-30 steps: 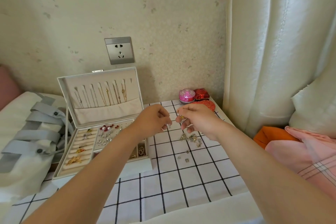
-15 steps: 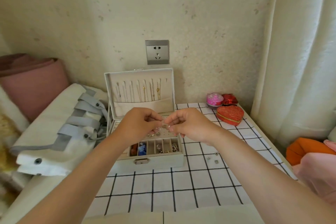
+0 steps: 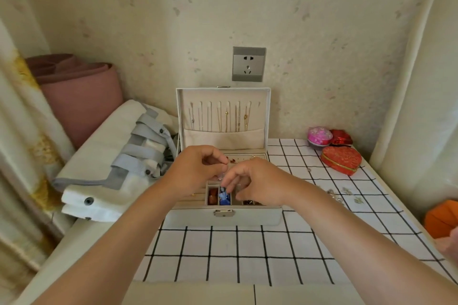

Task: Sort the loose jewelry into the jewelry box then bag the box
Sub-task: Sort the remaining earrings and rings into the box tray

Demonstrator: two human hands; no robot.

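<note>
Jewelry box [image 3: 198,218] partly hidden, left hand [image 3: 195,171] pinching jewel [image 3: 220,176], right hand [image 3: 257,183] grip unclear, heart tin [image 3: 342,160] nearby

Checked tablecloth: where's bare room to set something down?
Bare: the near stretch of cloth between the jewelry box front and the table's edge, and the squares between the box lid and the heart-shaped box. Crowded: the right side, strewn with loose jewelry.

Jewelry box [image 3: 198,218] on bench [image 3: 247,255], left-rear, lid [image 3: 224,137] upright under wall socket [image 3: 248,64]; bag [image 3: 111,176] just left of box; loose jewelry [image 3: 344,193] on bench right of box, heart-shaped case [image 3: 341,160] behind it; left hand [image 3: 195,171] and right hand [image 3: 260,184] above box compartments.
</note>
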